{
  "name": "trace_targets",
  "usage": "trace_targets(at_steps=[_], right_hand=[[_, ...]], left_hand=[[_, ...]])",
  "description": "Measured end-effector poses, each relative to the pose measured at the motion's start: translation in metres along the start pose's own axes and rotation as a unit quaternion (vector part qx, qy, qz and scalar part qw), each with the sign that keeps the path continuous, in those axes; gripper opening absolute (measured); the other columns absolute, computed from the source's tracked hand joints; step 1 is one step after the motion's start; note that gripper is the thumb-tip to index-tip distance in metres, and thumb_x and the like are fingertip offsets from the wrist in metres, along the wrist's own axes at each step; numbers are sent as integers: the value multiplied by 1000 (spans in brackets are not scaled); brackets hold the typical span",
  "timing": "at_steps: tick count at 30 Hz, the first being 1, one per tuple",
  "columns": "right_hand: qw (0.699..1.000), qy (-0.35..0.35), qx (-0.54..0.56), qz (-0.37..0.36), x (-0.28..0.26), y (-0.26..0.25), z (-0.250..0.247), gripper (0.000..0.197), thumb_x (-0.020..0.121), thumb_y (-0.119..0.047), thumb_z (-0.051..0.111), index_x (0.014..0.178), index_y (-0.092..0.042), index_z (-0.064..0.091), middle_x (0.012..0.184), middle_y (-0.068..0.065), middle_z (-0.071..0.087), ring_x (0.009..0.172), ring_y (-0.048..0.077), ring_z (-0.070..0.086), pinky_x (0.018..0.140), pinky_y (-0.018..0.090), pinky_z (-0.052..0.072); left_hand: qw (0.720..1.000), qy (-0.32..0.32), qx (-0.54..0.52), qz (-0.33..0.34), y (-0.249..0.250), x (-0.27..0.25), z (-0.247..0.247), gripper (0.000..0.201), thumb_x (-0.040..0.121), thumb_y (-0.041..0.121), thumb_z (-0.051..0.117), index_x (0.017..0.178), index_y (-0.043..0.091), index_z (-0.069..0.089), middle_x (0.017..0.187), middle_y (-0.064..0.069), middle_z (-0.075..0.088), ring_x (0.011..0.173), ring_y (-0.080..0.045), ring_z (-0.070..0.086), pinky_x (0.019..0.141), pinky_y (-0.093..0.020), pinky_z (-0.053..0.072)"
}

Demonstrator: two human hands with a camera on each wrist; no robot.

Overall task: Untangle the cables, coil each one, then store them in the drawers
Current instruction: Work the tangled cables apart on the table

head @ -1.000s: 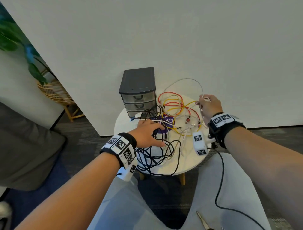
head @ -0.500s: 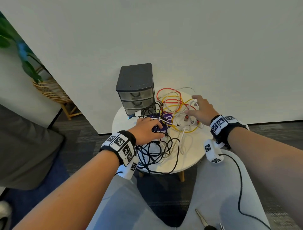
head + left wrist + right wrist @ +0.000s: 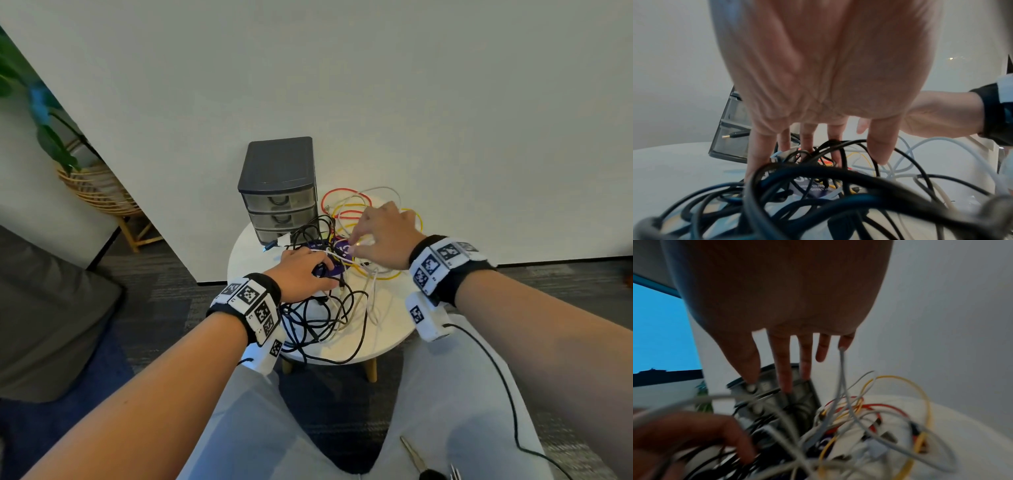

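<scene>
Cables (image 3: 329,308) are lying tangled before the drawer unit (image 3: 279,192); your left hand (image 3: 301,274) is pressing flat-fingered on black loops, your right hand (image 3: 383,236), nearer the unit, is reaching open-fingered at white cable (image 3: 371,294).

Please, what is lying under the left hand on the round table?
The left hand rests with straight fingers on tangled black cables, and a purple item lies among them by the fingertips. The hand hides whatever lies directly beneath its palm. The white table is below everything.

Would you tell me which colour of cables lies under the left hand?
The black cables: the left hand rests on them, while the red and yellow cables lie further right.
</scene>
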State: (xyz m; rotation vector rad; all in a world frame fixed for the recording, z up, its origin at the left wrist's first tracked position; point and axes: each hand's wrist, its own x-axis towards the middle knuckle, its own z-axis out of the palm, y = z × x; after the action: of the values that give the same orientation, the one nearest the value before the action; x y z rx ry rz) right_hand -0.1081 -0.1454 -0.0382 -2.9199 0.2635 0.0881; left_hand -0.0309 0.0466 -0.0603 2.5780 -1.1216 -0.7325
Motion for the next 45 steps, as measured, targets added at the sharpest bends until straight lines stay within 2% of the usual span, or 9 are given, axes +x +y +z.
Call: trace_targets(at_steps=[5, 11, 16, 20, 25, 30, 37, 41, 45], right_hand=[[985, -106, -137, -3, 5, -25, 17, 30, 98, -49, 50, 105, -29, 72, 131, -1, 49, 134, 32, 33, 110, 60, 21], [984, 33, 174, 10, 8, -2, -14, 34, 92, -42, 58, 66, -25, 72, 102, -1, 66, 106, 27, 57, 101, 54, 40], [948, 75, 306, -42, 2, -2, -36, 34, 101, -26, 57, 71, -15, 71, 101, 9, 65, 96, 24, 60, 96, 43, 42], [909, 87, 404, -59, 2, -15, -49, 34, 102, -21, 51, 75, -5, 64, 75, 0, 66, 73, 20, 62, 80, 44, 51], [901, 131, 401, -98, 2, -38, -72, 34, 103, -21, 49, 75, -5, 61, 76, 7, 58, 60, 19, 53, 64, 32, 44], [890, 232, 376, -111, -6, -57, -96, 35, 102, -22, 49, 70, -12, 60, 54, -17, 45, 54, 3, 39, 60, 26, 33], [821, 369, 411, -142, -20, -84, -137, 33, 104, -26, 47, 74, -19, 60, 56, -16, 42, 55, 4, 36, 59, 26, 29], [753, 449, 461, -135, -22, -79, -165, 30, 102, -32, 44, 76, -25, 57, 64, -12, 42, 59, 12, 34, 59, 34, 26], [746, 460, 467, -120, -25, -69, -171, 30, 103, -26, 43, 80, -19, 60, 69, 4, 41, 62, 17, 35, 59, 35, 28]], left_hand=[[1000, 3, -5, 1, -6, -2, -2, 39, 97, 46, 62, 132, 28, 57, 133, -7, 50, 126, -28, 40, 103, -36, 31], [1000, 2, -25, -7, -18, -4, -4, 42, 96, 50, 62, 132, 31, 56, 133, -7, 50, 123, -29, 46, 108, -43, 38], [998, -40, -46, 11, -20, -7, -8, 47, 96, 50, 62, 139, 32, 51, 137, -6, 52, 121, -24, 52, 107, -42, 43], [998, -47, -37, 21, -20, -8, -14, 49, 96, 49, 63, 141, 33, 50, 141, -5, 50, 122, -22, 52, 106, -37, 42], [997, -60, -23, 41, -20, -14, -19, 52, 97, 46, 63, 145, 33, 47, 149, -3, 43, 133, -22, 45, 108, -32, 34], [998, -38, -8, 54, -25, -17, -18, 49, 97, 47, 63, 142, 33, 52, 144, 2, 46, 131, -18, 46, 112, -35, 36], [998, -11, 15, 60, -19, -11, -17, 41, 101, 43, 57, 138, 26, 57, 126, 0, 50, 117, -19, 51, 102, -33, 39], [998, 0, 16, 53, -28, -10, -11, 42, 100, 41, 59, 138, 24, 57, 136, -2, 53, 126, -20, 50, 107, -32, 38], [998, 4, -5, 56, -36, -11, -12, 49, 96, 42, 66, 140, 27, 55, 145, 1, 50, 131, -17, 47, 110, -33, 37]])
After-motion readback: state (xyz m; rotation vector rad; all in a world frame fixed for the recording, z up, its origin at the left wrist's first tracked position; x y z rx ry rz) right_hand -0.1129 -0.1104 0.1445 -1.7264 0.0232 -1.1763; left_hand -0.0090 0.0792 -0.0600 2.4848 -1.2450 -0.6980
